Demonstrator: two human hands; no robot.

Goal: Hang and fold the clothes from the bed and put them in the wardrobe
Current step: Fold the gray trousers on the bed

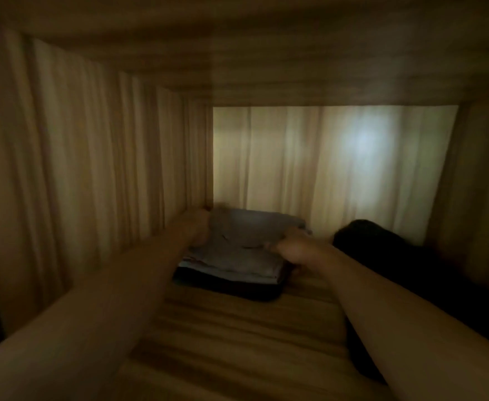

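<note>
I am looking into a dim wooden wardrobe compartment. A folded grey garment (246, 241) lies on top of a small stack, with a light blue piece (237, 272) and a dark piece (231, 287) under it, near the back left corner of the shelf (237, 337). My left hand (198, 227) grips the grey garment's left edge. My right hand (291, 247) grips its right edge. Both arms reach deep into the compartment. The picture is blurred.
A dark bundle of clothing (382, 256) lies along the right side of the shelf, partly behind my right arm. The wooden side wall (93, 169) stands close on the left, the pale back panel (324, 169) behind, a board overhead.
</note>
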